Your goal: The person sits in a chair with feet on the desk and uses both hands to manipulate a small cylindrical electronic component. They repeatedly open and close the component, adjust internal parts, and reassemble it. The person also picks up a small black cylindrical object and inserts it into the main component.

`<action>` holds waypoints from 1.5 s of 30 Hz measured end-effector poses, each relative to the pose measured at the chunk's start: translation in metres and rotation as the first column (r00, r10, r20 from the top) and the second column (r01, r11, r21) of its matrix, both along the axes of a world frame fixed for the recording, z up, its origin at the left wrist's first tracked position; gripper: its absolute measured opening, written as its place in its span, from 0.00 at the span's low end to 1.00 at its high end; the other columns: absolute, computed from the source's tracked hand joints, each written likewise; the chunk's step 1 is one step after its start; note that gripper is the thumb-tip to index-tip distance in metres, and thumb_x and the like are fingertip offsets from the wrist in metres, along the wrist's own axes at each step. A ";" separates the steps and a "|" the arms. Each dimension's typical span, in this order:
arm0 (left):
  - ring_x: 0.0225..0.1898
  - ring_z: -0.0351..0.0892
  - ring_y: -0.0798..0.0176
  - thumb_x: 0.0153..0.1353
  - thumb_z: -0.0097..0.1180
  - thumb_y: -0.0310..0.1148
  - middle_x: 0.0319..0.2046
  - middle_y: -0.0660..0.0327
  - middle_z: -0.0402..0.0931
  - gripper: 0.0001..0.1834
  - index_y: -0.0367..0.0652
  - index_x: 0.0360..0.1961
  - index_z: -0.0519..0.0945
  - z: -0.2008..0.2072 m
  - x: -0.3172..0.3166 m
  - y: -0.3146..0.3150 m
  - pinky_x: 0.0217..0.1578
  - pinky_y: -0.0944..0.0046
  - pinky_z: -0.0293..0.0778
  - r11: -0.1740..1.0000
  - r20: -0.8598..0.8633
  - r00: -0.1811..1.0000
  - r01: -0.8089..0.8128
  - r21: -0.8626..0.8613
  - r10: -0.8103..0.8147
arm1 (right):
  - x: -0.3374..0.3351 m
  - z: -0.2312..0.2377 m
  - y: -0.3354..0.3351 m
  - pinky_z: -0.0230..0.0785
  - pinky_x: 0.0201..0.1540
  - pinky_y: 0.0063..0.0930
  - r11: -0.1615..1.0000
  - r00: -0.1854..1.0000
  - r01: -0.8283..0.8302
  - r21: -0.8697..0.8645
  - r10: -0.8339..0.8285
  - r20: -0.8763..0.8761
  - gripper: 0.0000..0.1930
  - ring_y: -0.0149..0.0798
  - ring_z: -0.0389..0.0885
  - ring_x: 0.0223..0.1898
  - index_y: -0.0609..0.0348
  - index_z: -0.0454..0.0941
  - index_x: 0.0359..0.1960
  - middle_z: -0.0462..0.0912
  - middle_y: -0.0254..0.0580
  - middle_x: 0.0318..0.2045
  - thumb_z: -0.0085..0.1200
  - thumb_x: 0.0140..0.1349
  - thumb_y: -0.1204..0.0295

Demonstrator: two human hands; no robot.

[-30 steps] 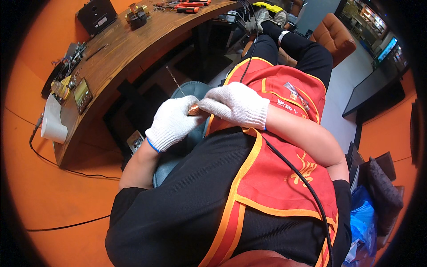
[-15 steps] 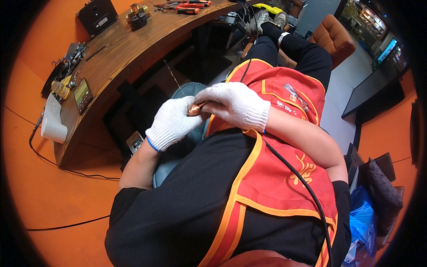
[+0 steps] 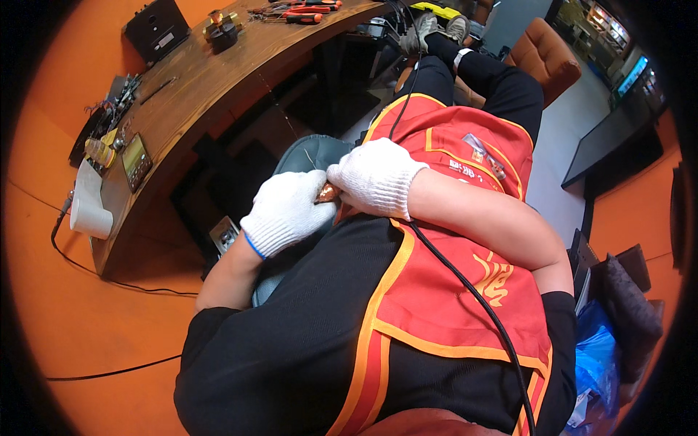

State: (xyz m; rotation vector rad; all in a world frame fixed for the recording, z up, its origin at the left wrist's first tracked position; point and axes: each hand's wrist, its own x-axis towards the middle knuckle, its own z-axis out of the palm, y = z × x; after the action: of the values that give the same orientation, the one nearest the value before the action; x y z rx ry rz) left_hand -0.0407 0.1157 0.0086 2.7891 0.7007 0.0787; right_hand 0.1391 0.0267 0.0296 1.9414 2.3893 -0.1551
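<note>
White knitted gloves cover both of my hands, which meet in front of my body. My left hand (image 3: pixel 285 209) is closed around a small, shiny copper wire coil (image 3: pixel 328 193), mostly hidden by the fingers. My right hand (image 3: pixel 383 176) is closed, its fingertips pinched at the upper right side of the coil. A thin wire (image 3: pixel 309 157) rises from between the hands toward the table edge; its far part is faint. Exactly where the right fingertips grip is covered by the glove.
A curved wooden table (image 3: pixel 211 80) runs along the left, bearing pliers (image 3: pixel 304 14), a brass-coloured fixture (image 3: pixel 222 30), a black box (image 3: pixel 156 30), a phone-like device (image 3: pixel 136 161) and a white paper roll (image 3: pixel 90 207). A black cable (image 3: pixel 472 291) crosses my red apron. An orange chair (image 3: pixel 544 62) stands far right.
My right hand has drawn slightly back and down from over the left fingers, so more of the left fingertips and the coil show. The left hand has shifted slightly down.
</note>
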 end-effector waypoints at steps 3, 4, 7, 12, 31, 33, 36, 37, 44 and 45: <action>0.36 0.91 0.46 0.61 0.68 0.55 0.34 0.47 0.89 0.30 0.36 0.49 0.90 0.020 -0.020 0.000 0.41 0.53 0.84 0.965 0.084 0.996 -0.013 -0.264 0.037 | 0.006 -0.008 0.001 0.84 0.47 0.46 0.982 0.991 -0.114 0.148 0.124 -0.059 0.12 0.54 0.91 0.46 0.56 0.85 0.48 0.90 0.49 0.40 0.65 0.67 0.65; 0.35 0.91 0.48 0.60 0.69 0.56 0.33 0.47 0.89 0.32 0.36 0.50 0.90 0.028 -0.028 -0.001 0.41 0.54 0.84 0.945 0.111 0.992 -0.018 -0.325 0.057 | 0.008 -0.011 0.001 0.83 0.47 0.46 0.970 0.974 -0.142 0.197 0.172 -0.149 0.12 0.54 0.91 0.46 0.56 0.84 0.48 0.89 0.49 0.40 0.65 0.67 0.66; 0.27 0.86 0.58 0.54 0.74 0.53 0.27 0.52 0.85 0.32 0.33 0.46 0.90 0.048 -0.052 -0.004 0.33 0.61 0.80 0.952 0.249 0.960 -0.048 -0.302 0.127 | 0.016 -0.014 0.004 0.80 0.49 0.42 0.973 0.852 -0.151 0.172 0.217 -0.476 0.10 0.51 0.89 0.47 0.56 0.80 0.48 0.87 0.47 0.42 0.62 0.72 0.66; 0.26 0.79 0.70 0.54 0.77 0.38 0.27 0.61 0.82 0.21 0.34 0.44 0.88 0.047 -0.056 -0.017 0.30 0.69 0.75 0.949 0.677 0.729 0.130 -0.288 0.105 | 0.016 -0.015 0.000 0.74 0.49 0.31 0.962 0.362 -0.258 0.087 0.179 -0.915 0.13 0.37 0.81 0.40 0.58 0.79 0.48 0.82 0.39 0.39 0.58 0.80 0.60; 0.41 0.89 0.46 0.73 0.61 0.38 0.37 0.51 0.88 0.14 0.42 0.52 0.87 0.136 0.093 0.034 0.44 0.54 0.83 0.820 0.366 0.734 0.518 0.244 -0.572 | 0.044 0.002 -0.010 0.67 0.31 0.27 0.904 0.095 0.424 -0.054 -0.104 -0.990 0.15 0.29 0.76 0.25 0.60 0.81 0.33 0.80 0.34 0.23 0.61 0.71 0.60; 0.41 0.89 0.48 0.73 0.61 0.37 0.40 0.50 0.87 0.16 0.40 0.56 0.85 0.136 0.096 0.040 0.45 0.56 0.83 0.739 0.374 0.642 0.628 0.244 -0.669 | 0.047 0.004 -0.011 0.66 0.29 0.27 0.930 0.054 0.348 -0.114 -0.141 -0.989 0.16 0.29 0.75 0.24 0.59 0.81 0.32 0.80 0.34 0.22 0.63 0.71 0.59; 0.42 0.90 0.49 0.74 0.62 0.37 0.42 0.50 0.87 0.17 0.40 0.58 0.86 0.133 0.094 0.042 0.46 0.57 0.84 0.732 0.382 0.628 0.624 0.274 -0.678 | 0.048 0.003 -0.012 0.64 0.27 0.26 0.945 -0.066 0.300 -0.128 -0.113 -0.991 0.19 0.29 0.75 0.23 0.58 0.81 0.30 0.79 0.35 0.21 0.65 0.71 0.56; 0.42 0.91 0.49 0.73 0.62 0.37 0.41 0.50 0.88 0.17 0.40 0.57 0.86 0.131 0.093 0.041 0.45 0.58 0.84 0.746 0.367 0.649 0.573 0.341 -0.666 | 0.046 0.001 -0.011 0.64 0.27 0.26 0.936 -0.073 0.326 -0.129 -0.111 -0.991 0.19 0.29 0.76 0.23 0.58 0.81 0.29 0.79 0.35 0.21 0.64 0.72 0.55; 0.40 0.89 0.48 0.72 0.62 0.39 0.38 0.55 0.88 0.12 0.45 0.46 0.90 0.121 0.107 0.036 0.42 0.55 0.83 0.781 0.352 0.706 0.482 0.397 -0.615 | 0.048 -0.001 -0.008 0.65 0.28 0.26 0.883 0.106 0.452 -0.126 -0.193 -0.975 0.21 0.28 0.75 0.23 0.57 0.81 0.31 0.79 0.32 0.23 0.62 0.74 0.52; 0.41 0.89 0.47 0.72 0.61 0.41 0.37 0.56 0.88 0.12 0.47 0.46 0.90 0.121 0.108 0.036 0.42 0.54 0.83 0.753 0.357 0.671 0.505 0.423 -0.650 | 0.050 0.001 -0.009 0.64 0.27 0.25 0.898 0.132 0.423 -0.123 -0.195 -0.972 0.19 0.28 0.75 0.23 0.58 0.81 0.33 0.79 0.32 0.24 0.63 0.74 0.54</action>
State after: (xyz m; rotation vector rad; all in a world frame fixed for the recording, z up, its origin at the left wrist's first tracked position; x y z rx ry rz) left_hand 0.0674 0.1520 0.1294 2.9177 -0.3858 0.7841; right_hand 0.1896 0.0172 0.0307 3.0223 2.3677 -1.8439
